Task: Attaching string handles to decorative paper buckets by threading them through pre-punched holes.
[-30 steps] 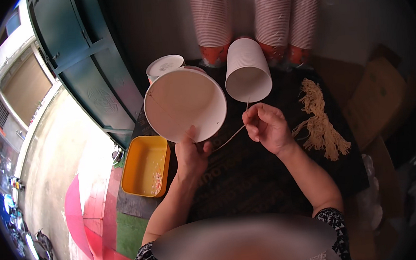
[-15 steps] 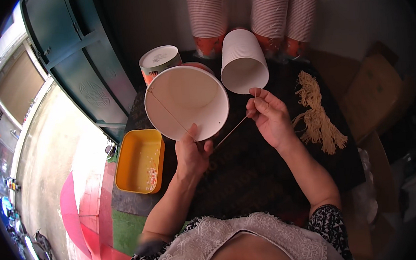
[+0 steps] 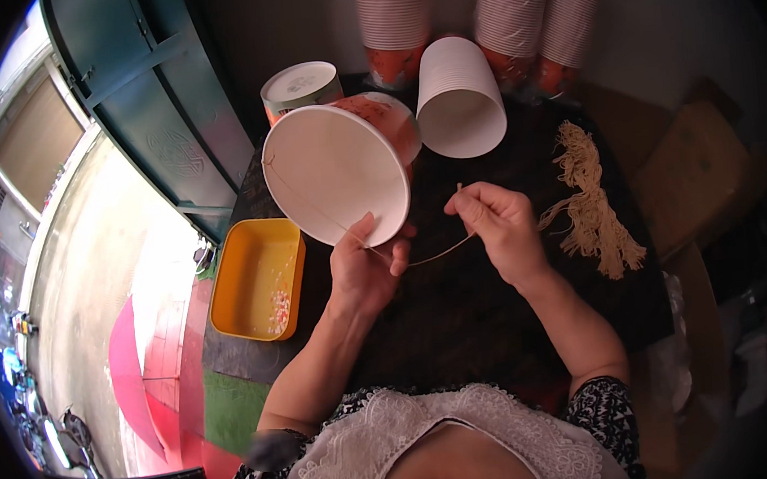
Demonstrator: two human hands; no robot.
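A paper bucket (image 3: 333,171), white inside with an orange printed wall, lies tilted with its mouth toward me. My left hand (image 3: 366,268) grips its lower rim, thumb inside the mouth and fingers under it. A thin tan string (image 3: 443,255) is fixed at the bucket's upper left rim. It crosses the mouth, passes my left hand and sags over to my right hand (image 3: 499,223). There my thumb and fingers pinch it, with a short end sticking up. A bundle of tan strings (image 3: 590,210) lies on the table beside my right hand.
A yellow tub (image 3: 258,281) with small pink and white bits stands left. Behind are an upside-down printed bucket (image 3: 301,86), a white stack of paper buckets (image 3: 461,98) on its side, and tall wrapped stacks (image 3: 393,14). The dark table's (image 3: 446,343) edge curves at right.
The bucket has turned so more of its orange wall shows. My right hand has moved a little lower, and the string between my hands has gone from taut to slack.
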